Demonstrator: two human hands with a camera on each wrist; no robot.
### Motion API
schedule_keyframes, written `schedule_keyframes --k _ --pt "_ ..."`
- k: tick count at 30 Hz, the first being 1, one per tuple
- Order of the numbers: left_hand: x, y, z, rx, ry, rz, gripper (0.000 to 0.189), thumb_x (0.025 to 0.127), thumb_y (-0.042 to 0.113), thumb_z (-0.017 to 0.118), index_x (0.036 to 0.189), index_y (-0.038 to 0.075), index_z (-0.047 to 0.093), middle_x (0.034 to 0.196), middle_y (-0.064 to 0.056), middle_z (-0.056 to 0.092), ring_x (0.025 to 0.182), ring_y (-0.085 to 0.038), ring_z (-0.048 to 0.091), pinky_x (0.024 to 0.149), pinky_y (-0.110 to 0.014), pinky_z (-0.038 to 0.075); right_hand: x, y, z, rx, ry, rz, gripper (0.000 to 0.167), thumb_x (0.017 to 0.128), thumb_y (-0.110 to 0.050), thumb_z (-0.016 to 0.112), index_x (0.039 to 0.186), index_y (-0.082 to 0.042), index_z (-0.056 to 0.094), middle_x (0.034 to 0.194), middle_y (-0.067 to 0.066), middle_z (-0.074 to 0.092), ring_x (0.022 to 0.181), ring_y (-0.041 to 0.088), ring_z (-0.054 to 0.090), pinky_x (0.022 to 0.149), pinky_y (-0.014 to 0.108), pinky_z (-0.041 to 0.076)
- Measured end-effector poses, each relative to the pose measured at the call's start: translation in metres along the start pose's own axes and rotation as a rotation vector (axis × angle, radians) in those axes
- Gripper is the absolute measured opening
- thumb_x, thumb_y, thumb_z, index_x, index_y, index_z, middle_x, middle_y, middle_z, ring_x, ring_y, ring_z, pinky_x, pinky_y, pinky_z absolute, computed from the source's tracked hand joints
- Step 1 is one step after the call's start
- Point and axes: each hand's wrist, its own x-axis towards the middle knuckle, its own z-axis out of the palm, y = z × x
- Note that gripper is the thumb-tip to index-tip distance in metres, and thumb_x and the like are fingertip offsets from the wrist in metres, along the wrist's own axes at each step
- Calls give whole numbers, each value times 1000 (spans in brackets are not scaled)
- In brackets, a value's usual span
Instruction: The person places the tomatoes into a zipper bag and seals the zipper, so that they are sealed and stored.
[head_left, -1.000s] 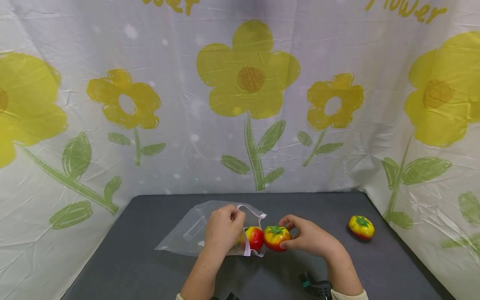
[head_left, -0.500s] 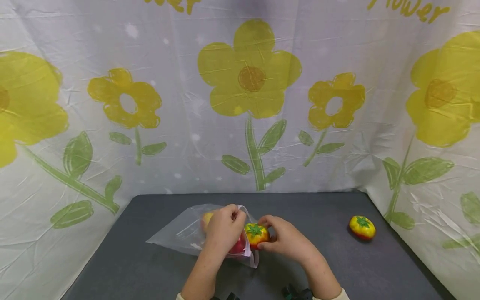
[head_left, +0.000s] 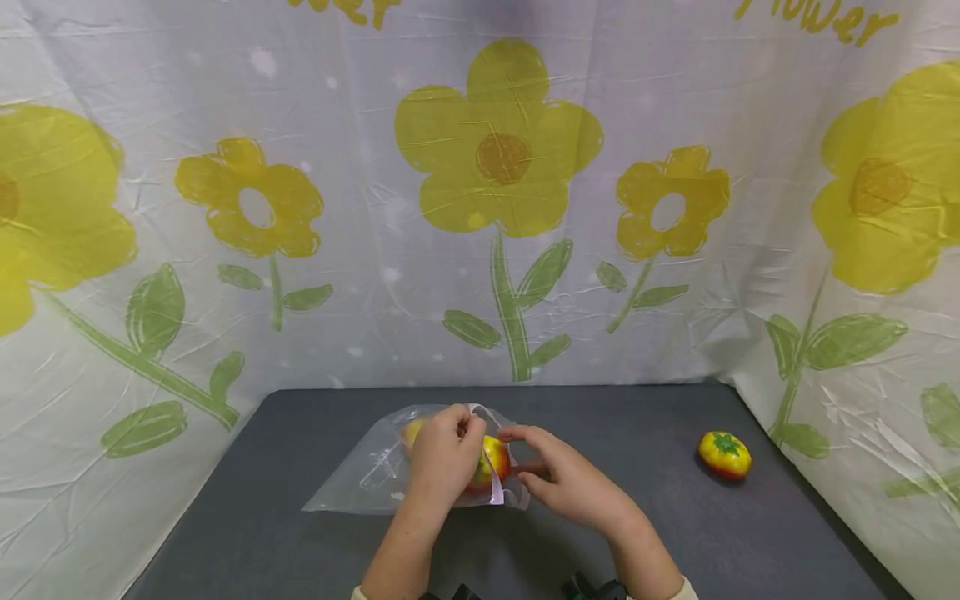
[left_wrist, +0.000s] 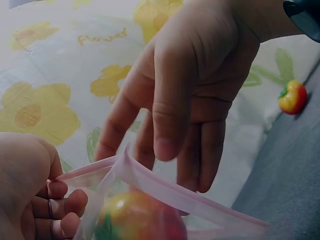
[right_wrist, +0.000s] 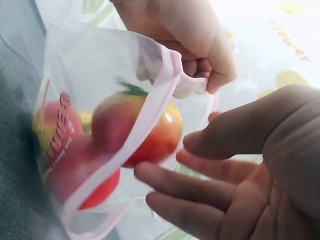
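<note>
My left hand pinches the upper rim of a clear zip bag with pink-white edging. Just inside the bag's mouth sits a red-and-yellow toy tomato with a green leafy top. Deeper in, seen through the plastic, are a red toy fruit and a red-and-yellow one. My right hand is at the mouth with fingers spread and loosely bent, fingertips right by the tomato but not gripping it. In the left wrist view, the right thumb hangs above the bag's rim.
Another red-and-yellow toy tomato lies at the right side of the dark grey table. A white curtain printed with yellow flowers encloses the back and sides.
My right hand has moved left with the toy tomato, put it inside the bag's mouth and let go of it. The left hand has kept its pinch on the rim.
</note>
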Motion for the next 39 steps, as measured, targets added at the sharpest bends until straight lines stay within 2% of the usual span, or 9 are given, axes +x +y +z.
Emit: schedule_keyframes --k 4,6,9,14,22,26,30,33,39 --pt "1 -1 0 -2 28 2 29 92 15 61 64 15 52 57 5 44 48 -12 40 45 -26 33 0 0 -2 52 -29 -24 59 99 12 51 154 -6 38 156 16 41 126 38 60 74 30 53" --pt "1 -1 0 -4 38 0 30 92 15 61 63 15 51 57 5 44 48 -12 40 45 -25 32 0 1 -2 75 -38 -29 59 99 12 50 154 -6 38 156 17 41 128 38 58 78 30 54" --pt "1 -1 0 -15 47 -9 30 92 14 60 63 15 52 56 4 43 47 -12 40 44 -25 31 1 2 -1 92 -54 -59 58 99 14 48 153 -6 39 155 18 42 133 36 54 92 32 53" --pt "1 -1 -2 -44 61 -8 29 92 13 59 64 14 52 56 4 43 47 -12 40 43 -25 32 3 2 0 109 -100 -125 55 101 11 44 153 -5 37 155 14 45 142 32 45 108 30 41" --pt "0 -1 -3 -41 123 15 28 91 13 64 65 14 56 55 5 45 47 -11 42 42 -24 37 3 5 1 94 -83 -117 55 103 9 42 155 -5 36 156 13 44 144 30 43 94 28 46" --pt "-1 0 -4 -37 132 13 27 91 12 64 65 15 56 55 5 46 48 -11 43 43 -24 39 0 4 -4 77 -30 -113 53 102 8 44 153 -4 39 155 13 46 143 30 44 96 29 47" --pt "-1 2 -5 -39 137 2 28 90 11 64 64 15 54 55 5 44 48 -11 40 43 -24 36 -7 5 -18 56 75 -78 48 103 3 51 149 -4 45 150 14 52 140 32 48 106 38 44" --pt "-1 2 -5 -36 142 0 29 89 11 64 62 16 54 54 5 44 48 -11 40 43 -25 35 -11 8 -30 31 140 -40 43 103 -2 55 146 -4 49 146 15 55 137 35 51 107 42 44" --pt "-1 2 -6 -45 130 -19 28 88 13 65 62 16 54 55 5 45 49 -14 43 43 -25 37 -24 16 -53 -9 234 17 39 103 -5 57 141 -2 54 141 16 58 133 39 53 104 40 47"
